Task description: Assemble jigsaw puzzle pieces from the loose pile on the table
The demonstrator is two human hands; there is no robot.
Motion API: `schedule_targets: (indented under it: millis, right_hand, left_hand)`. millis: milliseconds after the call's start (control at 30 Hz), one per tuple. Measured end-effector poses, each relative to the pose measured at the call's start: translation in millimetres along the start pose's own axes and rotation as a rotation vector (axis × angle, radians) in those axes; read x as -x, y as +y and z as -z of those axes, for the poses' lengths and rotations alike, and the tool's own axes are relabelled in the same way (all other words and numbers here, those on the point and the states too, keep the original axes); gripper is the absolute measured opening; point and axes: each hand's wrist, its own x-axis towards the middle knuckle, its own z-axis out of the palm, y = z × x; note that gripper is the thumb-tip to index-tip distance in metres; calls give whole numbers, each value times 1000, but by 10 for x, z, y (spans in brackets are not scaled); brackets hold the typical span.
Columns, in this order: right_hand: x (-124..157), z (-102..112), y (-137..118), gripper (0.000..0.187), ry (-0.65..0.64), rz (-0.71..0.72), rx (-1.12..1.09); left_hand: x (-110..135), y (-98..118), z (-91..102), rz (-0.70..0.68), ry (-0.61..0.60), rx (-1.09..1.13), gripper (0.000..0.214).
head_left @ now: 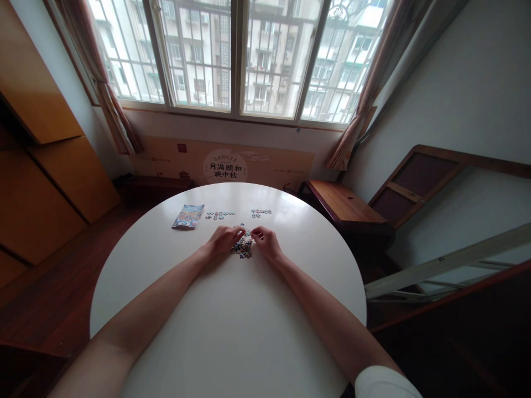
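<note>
A small patch of joined jigsaw pieces (241, 246) lies on the round white table (232, 331), between my two hands. My left hand (224, 240) rests on the table at the patch's left edge, fingers curled and pinched together over it. My right hand (266, 241) sits at the patch's right edge, its fingertips pinched near the top of the patch. What each pinch holds is too small to make out. Two loose groups of pieces (219, 215) (260, 211) lie farther back. A colourful puzzle picture card (188, 216) lies at the back left.
A low wooden bench (344, 204) stands right of the table, with a framed wooden panel (418, 182) leaning on the wall. Light metal rails (448, 262) slope at the right. Wooden cabinets (45, 166) line the left wall. A printed board (226, 165) sits under the barred window.
</note>
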Motion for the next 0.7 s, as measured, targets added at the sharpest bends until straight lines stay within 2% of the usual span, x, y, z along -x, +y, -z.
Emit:
schedule_targets:
  millis: [333, 700]
  right_hand:
    - [-1, -2, -31, 19, -7, 1, -4]
    - [4, -11, -10, 19, -6, -17, 33]
  left_hand:
    - [16, -31, -27, -4, 0, 31, 30]
    - [8, 7, 0, -25, 64, 24, 28]
